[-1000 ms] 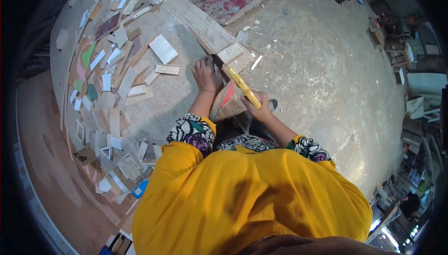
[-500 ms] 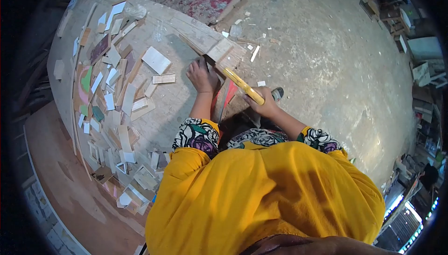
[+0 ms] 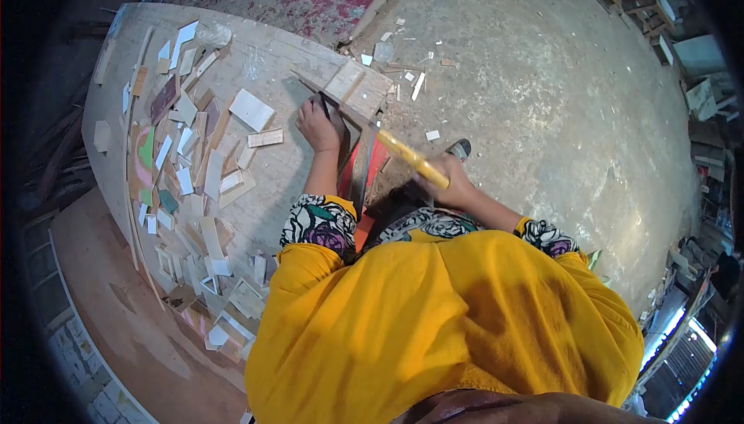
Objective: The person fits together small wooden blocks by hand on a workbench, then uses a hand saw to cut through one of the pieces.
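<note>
My right hand (image 3: pixel 449 180) is wrapped round the yellow handle (image 3: pixel 415 159) of a tool, which slants up and left. The handle is slightly blurred, and the tool's far end is hard to make out beside a dark piece (image 3: pixel 329 106). My left hand (image 3: pixel 318 126) is closed on this dark piece at the edge of the wooden work surface (image 3: pixel 283 44). Just beyond it lies a pale wooden block (image 3: pixel 345 81). Red and dark strips (image 3: pixel 375 159) show below, between my forearms.
Many wood offcuts (image 3: pixel 213 172) are heaped on the left of the work surface. A white-topped block (image 3: pixel 252 110) lies nearer my left hand. Small scraps (image 3: pixel 418 87) litter the concrete floor (image 3: pixel 535 91). A shod foot (image 3: pixel 460 149) shows beyond my right hand.
My right hand and the yellow handle have moved slightly right and down. My left hand has shifted a little left, still at the dark piece. The whole view has tilted slightly.
</note>
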`<state>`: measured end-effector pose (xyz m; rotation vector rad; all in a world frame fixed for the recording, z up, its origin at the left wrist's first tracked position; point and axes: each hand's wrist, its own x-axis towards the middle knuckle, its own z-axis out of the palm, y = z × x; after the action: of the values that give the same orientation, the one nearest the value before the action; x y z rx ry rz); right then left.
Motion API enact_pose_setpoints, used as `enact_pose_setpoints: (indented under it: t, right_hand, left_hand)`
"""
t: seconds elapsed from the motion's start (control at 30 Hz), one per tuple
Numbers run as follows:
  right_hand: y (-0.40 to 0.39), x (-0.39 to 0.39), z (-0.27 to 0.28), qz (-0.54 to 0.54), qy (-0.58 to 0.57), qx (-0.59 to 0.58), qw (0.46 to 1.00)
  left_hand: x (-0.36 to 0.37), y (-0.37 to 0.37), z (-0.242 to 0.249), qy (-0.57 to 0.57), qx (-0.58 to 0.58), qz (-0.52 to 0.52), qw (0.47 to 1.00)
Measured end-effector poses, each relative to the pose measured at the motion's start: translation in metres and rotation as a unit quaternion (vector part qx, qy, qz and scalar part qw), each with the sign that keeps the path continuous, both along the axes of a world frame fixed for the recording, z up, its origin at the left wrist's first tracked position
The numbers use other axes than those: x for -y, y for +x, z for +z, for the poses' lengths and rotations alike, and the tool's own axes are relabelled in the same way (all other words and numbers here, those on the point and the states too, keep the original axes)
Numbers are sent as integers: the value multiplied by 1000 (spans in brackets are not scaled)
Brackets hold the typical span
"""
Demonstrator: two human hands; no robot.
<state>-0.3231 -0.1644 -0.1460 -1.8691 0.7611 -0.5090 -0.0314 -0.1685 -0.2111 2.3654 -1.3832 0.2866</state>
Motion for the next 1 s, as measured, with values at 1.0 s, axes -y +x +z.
enact_pose_setpoints:
  t: [1.0]
  right_hand:
    - [-101,18,50,-171,76,53,981]
  left_hand:
    - [39,30,73,265,-26,-200,943]
